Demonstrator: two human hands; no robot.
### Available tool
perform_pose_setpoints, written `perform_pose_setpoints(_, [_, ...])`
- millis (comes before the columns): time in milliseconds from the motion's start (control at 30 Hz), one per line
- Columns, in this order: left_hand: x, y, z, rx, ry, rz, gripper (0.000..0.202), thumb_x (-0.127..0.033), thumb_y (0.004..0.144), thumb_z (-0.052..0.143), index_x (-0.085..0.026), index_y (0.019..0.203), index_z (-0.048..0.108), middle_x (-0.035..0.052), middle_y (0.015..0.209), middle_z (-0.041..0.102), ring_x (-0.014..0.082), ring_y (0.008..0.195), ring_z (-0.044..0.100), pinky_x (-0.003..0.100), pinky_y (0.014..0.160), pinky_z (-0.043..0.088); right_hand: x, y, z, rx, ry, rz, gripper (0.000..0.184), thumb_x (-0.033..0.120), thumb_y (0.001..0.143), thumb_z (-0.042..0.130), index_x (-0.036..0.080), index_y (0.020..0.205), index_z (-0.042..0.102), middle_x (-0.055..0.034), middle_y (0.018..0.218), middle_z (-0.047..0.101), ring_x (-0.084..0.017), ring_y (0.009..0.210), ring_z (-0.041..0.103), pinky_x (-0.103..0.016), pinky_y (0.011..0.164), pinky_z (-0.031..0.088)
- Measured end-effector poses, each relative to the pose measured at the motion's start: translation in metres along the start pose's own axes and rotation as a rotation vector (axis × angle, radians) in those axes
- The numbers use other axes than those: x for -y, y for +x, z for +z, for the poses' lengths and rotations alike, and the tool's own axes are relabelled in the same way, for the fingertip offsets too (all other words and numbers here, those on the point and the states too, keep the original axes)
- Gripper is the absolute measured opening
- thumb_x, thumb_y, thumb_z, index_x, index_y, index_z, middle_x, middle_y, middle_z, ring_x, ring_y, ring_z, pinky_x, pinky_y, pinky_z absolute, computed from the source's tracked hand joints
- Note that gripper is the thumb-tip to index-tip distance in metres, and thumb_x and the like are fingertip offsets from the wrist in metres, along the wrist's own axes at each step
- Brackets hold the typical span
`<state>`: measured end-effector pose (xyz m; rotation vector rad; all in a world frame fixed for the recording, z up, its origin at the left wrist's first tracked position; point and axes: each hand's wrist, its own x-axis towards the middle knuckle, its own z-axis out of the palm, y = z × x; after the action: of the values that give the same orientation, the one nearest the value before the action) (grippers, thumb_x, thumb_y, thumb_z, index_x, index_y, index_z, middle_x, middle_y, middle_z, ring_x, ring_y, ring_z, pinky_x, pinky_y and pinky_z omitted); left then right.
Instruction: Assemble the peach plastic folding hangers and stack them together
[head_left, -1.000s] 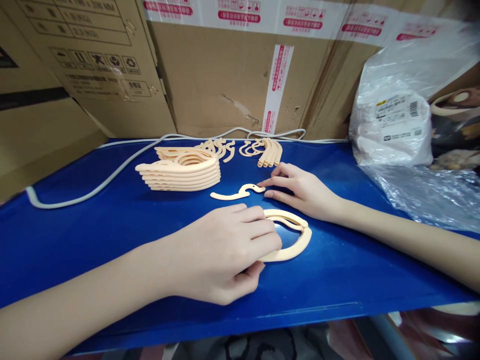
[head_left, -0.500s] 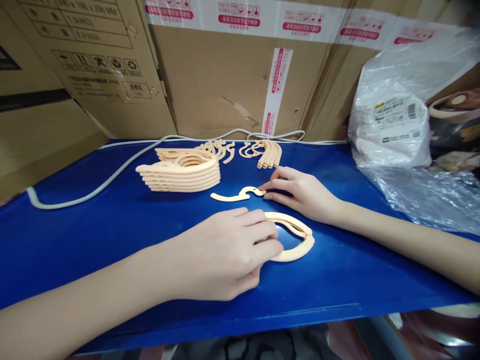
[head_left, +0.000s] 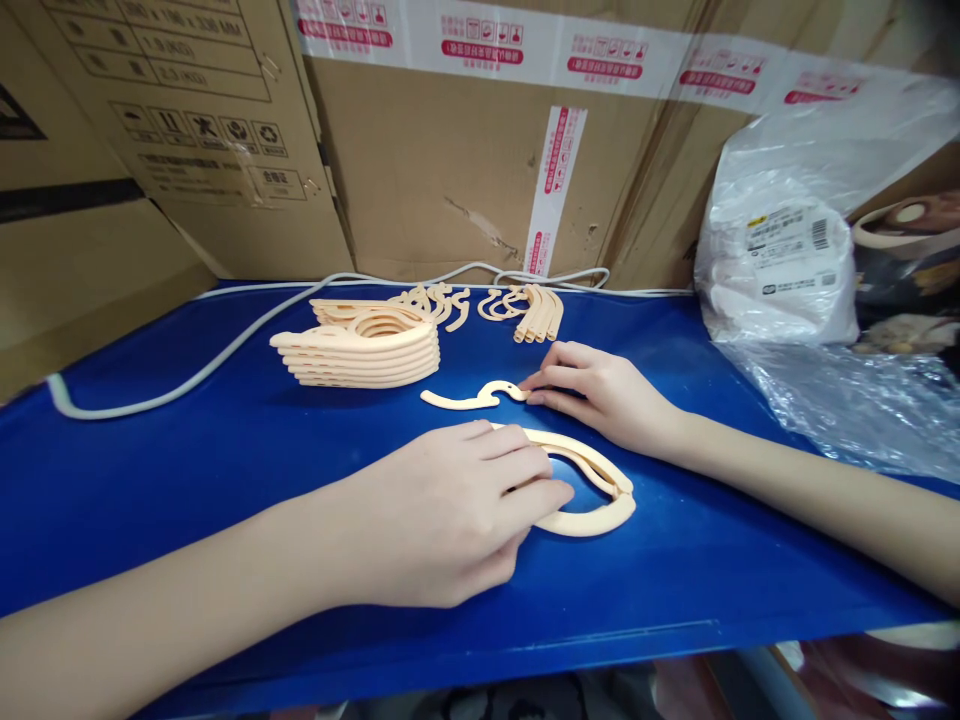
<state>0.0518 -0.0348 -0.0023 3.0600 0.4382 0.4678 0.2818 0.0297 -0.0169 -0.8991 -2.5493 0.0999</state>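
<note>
My left hand is closed on the near side of a cream plastic folding hanger, whose curved arms make an oval loop on the blue table. The palm and fingers hide the loop's left part. Farther back, my right hand pinches the right end of a hanger hook, a flat cream piece with a curl and a long tail pointing left. The hook lies on the table just behind the loop, apart from it.
A stack of folded hangers stands at back left. Behind it lie loose hooks; to the right are several curved arms. A white cable runs along the back. Cardboard boxes and a plastic-wrapped package border the table.
The folding hanger under my left hand has turned slightly, its right end shifting right and nearer. My right hand keeps its pinch on the hook. The camera view has tilted a little.
</note>
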Motion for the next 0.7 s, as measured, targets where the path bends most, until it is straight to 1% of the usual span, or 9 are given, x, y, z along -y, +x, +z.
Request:
perform_pose_setpoints(67, [0.000,0.001,0.000,-0.017,0.002,0.004,0.026,-0.016,0.094,0.047,-0.013,0.114,0.063,0.0066,0.105,0.067,0.0220,0.100,0.057,0.035,0.092,0.044,0.000,0.000,0.000,-0.007,-0.022,-0.016,0.025,0.032,0.098,0.049,0.018,0.101,0.070,-0.0052,0.091,0.064,-0.018,0.087,0.060,-0.030,0.077,0.048])
perform_pose_setpoints(167, [0.000,0.002,-0.002,-0.002,0.036,-0.005,0.022,-0.013,0.092,0.047,-0.015,0.101,0.067,0.0061,0.099,0.064,0.0207,0.089,0.056,0.033,0.079,0.045,0.000,0.001,0.001,-0.044,-0.027,0.008,0.019,0.028,0.098,0.049,0.017,0.097,0.065,-0.0058,0.092,0.066,-0.019,0.087,0.061,-0.032,0.077,0.046])
perform_pose_setpoints(233, [0.000,0.003,-0.004,0.004,0.075,-0.017,0.021,-0.011,0.090,0.048,-0.016,0.096,0.068,0.0057,0.095,0.062,0.0202,0.083,0.055,0.033,0.072,0.044,-0.001,0.000,0.001,-0.084,0.041,0.068,0.014,0.026,0.097,0.049,0.018,0.096,0.060,-0.0054,0.092,0.067,-0.019,0.085,0.061,-0.031,0.076,0.046])
perform_pose_setpoints(300, [0.000,0.002,-0.004,0.001,0.119,-0.025,0.021,-0.012,0.089,0.049,-0.016,0.096,0.068,0.0049,0.089,0.061,0.0204,0.080,0.054,0.033,0.069,0.043,-0.003,0.000,0.001,-0.138,0.176,0.144,0.011,0.027,0.098,0.047,0.020,0.098,0.055,-0.0031,0.087,0.066,-0.017,0.080,0.062,-0.030,0.074,0.047])
perform_pose_setpoints(400, [0.000,-0.002,-0.005,0.053,0.153,-0.047,0.022,-0.014,0.091,0.049,-0.017,0.103,0.067,0.0024,0.082,0.061,0.0200,0.074,0.056,0.033,0.063,0.041,-0.007,-0.001,0.001,-0.293,0.416,0.249,0.012,0.031,0.099,0.044,0.022,0.099,0.051,-0.0003,0.081,0.063,-0.015,0.074,0.061,-0.029,0.071,0.047])
perform_pose_setpoints(500, [0.003,-0.005,-0.007,0.184,0.157,-0.117,0.026,-0.016,0.092,0.047,-0.021,0.112,0.061,-0.0001,0.087,0.063,0.0183,0.064,0.057,0.033,0.052,0.037,-0.013,0.001,0.002,-0.496,0.573,0.332,0.012,0.035,0.098,0.047,0.023,0.095,0.050,0.0001,0.079,0.064,-0.014,0.070,0.061,-0.027,0.067,0.048])
perform_pose_setpoints(533, [0.005,-0.006,-0.008,0.215,0.159,-0.138,0.026,-0.015,0.092,0.047,-0.022,0.114,0.060,-0.0004,0.090,0.063,0.0181,0.064,0.058,0.032,0.050,0.035,-0.015,0.001,0.003,-0.554,0.611,0.361,0.013,0.036,0.097,0.049,0.024,0.094,0.050,0.0004,0.079,0.064,-0.014,0.068,0.061,-0.027,0.065,0.048])
perform_pose_setpoints(600, [0.008,-0.007,-0.009,0.232,0.154,-0.160,0.026,-0.014,0.092,0.046,-0.023,0.114,0.058,0.0002,0.094,0.062,0.0182,0.071,0.060,0.030,0.050,0.034,-0.018,0.002,0.003,-0.629,0.688,0.414,0.013,0.037,0.096,0.051,0.024,0.094,0.049,0.0009,0.077,0.065,-0.014,0.066,0.062,-0.027,0.064,0.049])
perform_pose_setpoints(700, [0.013,-0.009,-0.012,0.182,0.137,-0.200,0.027,-0.011,0.092,0.045,-0.023,0.113,0.057,0.0018,0.098,0.058,0.0177,0.082,0.060,0.026,0.052,0.035,-0.019,0.003,0.002,-0.642,0.793,0.449,0.016,0.040,0.095,0.052,0.024,0.097,0.049,0.0013,0.073,0.066,-0.015,0.066,0.065,-0.028,0.065,0.051])
